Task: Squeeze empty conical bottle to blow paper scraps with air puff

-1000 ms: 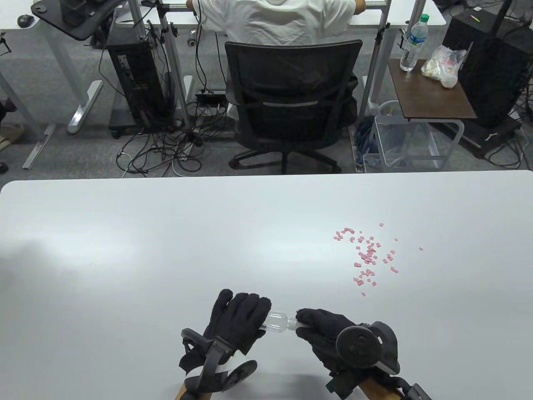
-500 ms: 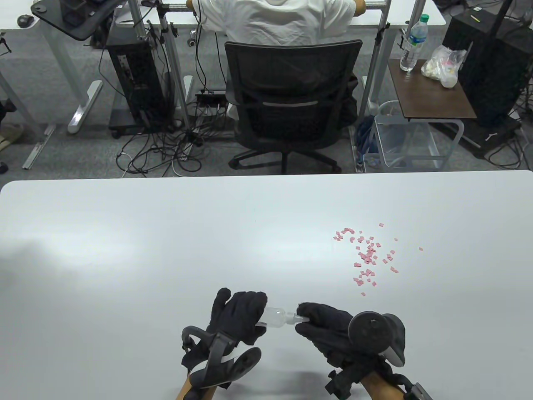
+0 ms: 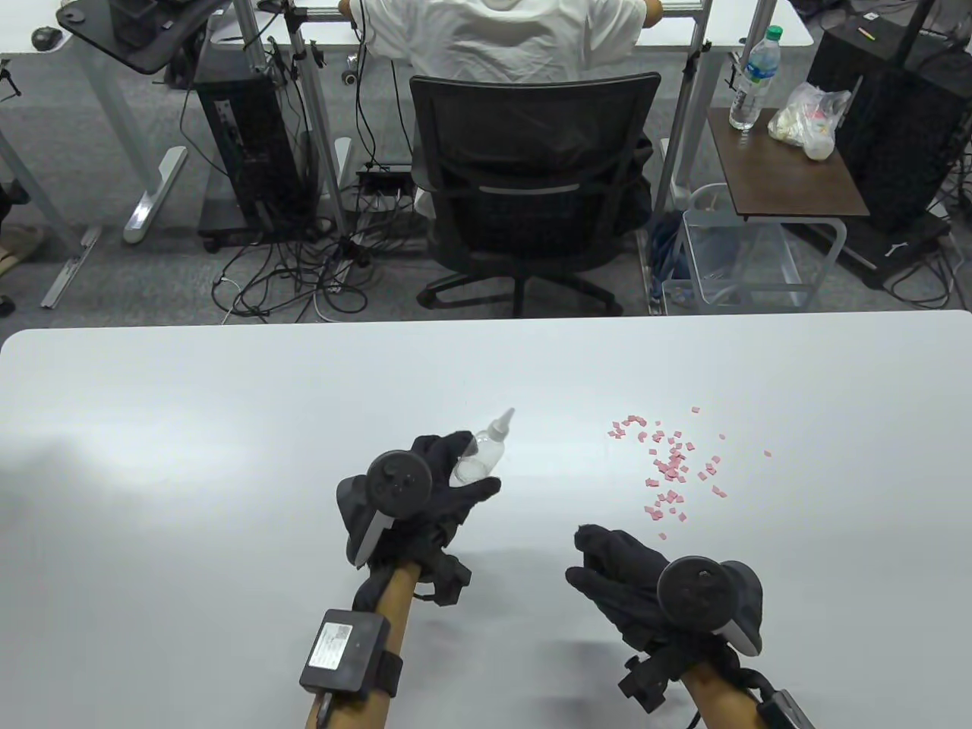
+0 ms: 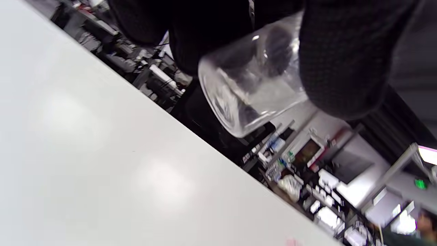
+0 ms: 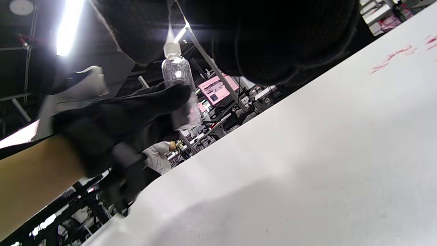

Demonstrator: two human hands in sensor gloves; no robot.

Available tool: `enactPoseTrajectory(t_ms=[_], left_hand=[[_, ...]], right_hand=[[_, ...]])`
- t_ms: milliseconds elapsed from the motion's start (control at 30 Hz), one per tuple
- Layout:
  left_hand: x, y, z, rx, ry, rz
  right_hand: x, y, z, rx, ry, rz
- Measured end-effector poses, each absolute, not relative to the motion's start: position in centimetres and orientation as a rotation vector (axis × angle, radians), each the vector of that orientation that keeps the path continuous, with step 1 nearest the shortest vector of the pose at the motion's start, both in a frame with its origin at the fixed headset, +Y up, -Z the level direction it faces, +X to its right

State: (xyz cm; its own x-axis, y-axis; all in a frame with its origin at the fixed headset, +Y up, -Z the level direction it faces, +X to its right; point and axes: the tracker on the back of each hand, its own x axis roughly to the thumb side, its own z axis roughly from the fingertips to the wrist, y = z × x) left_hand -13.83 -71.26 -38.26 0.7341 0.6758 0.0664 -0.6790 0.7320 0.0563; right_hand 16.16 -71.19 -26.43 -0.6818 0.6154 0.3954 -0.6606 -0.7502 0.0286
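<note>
- The white bench [image 3: 228, 456] fills the lower half of the table view, and both my gloved hands come in over its near edge.
- Beyond the far edge of the bench, a black office chair [image 3: 531, 190] stands with a person in a white shirt [image 3: 501, 34] sitting in it, back to me.
- To the right of the chair is a small brown side table [image 3: 790, 178] carrying a water bottle [image 3: 752, 76] and a plastic bag [image 3: 809, 121].
- My left hand [image 3: 437, 486] is raised over the middle of the bench, its tracker facing up. My fingers [image 4: 341, 58] and thumb are curled round the body of the bottle, gripping it.
- My right hand [image 3: 630, 577] hangs low over the bench, right of my left hand and apart from it. It holds nothing, and its fingers are loosely bent and close together.
- The clear bottle [image 3: 480, 456] sits in my left hand, tilted, with its white cone tip [image 3: 504, 418] pointing up and away toward the far right. In the left wrist view its round clear base [image 4: 239, 99] sticks out below my fingers and looks empty. In the right wrist view it stands up out of my left hand.
- The pink paper scraps [image 3: 672, 467] lie scattered flat on the bench, right of the bottle and well apart from its tip, just beyond my right hand.
</note>
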Motion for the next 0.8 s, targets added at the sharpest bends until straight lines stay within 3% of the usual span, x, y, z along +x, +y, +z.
enactPoseTrajectory(t_ms=[467,800], left_hand=[[-13.8,-75.1,-44.8,0.017,0.114,0.604],[-14.2,-77.3,-45.4,-0.044,0.133,0.628]], right_hand=[[15.5,-71.2,-26.6,0.507,-0.161,2.561],[15.4,-71.8,-26.9,0.552,-0.054,2.592]])
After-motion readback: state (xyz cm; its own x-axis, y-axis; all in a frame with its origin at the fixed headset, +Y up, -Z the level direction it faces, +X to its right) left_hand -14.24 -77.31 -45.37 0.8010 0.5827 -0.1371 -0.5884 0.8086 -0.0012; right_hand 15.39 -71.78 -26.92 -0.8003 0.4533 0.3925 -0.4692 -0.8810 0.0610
